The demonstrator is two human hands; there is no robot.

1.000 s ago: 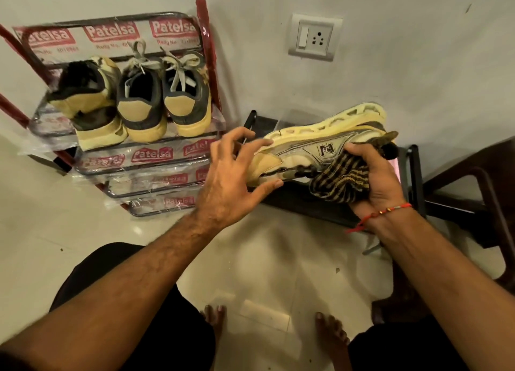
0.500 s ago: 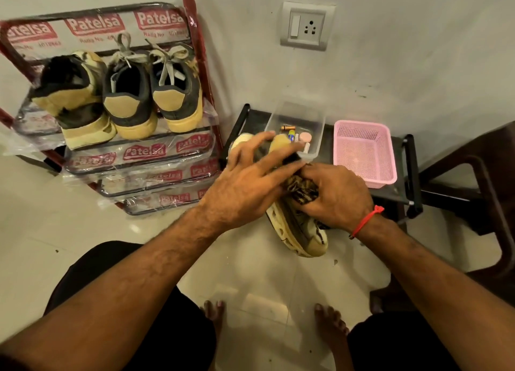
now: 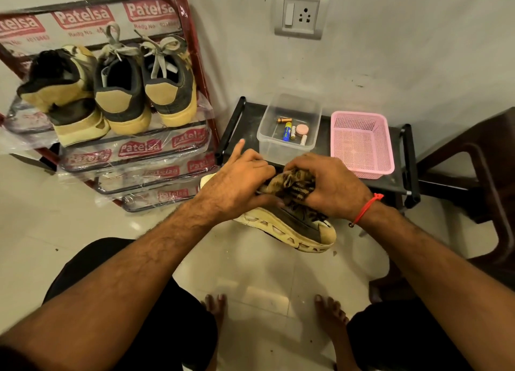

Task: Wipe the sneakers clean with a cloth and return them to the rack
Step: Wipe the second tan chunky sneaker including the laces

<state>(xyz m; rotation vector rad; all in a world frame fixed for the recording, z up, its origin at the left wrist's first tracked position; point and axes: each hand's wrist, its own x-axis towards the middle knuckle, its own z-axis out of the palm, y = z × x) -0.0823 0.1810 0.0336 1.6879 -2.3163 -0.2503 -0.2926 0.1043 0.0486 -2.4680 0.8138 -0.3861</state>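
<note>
Lowered since before, cream-soled sneaker [image 3: 295, 228] tilts sideways; both hands [image 3: 239, 183] [image 3: 331, 189] grip it, right bunching striped cloth [image 3: 292, 185].

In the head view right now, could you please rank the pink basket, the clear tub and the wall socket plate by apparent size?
1. pink basket
2. clear tub, slightly smaller
3. wall socket plate, though it sits farther back

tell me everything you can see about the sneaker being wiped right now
The sneaker is low and chunky, with a dark grey upper, a cream toe cap and a thick, cream, cut-out sole that looks worn. It is held above the tiled floor, tilted, sole edge toward the camera, toe to the right. The left hand grips its heel end; the right hand presses a striped brown cloth onto its top, hiding the opening.
</note>
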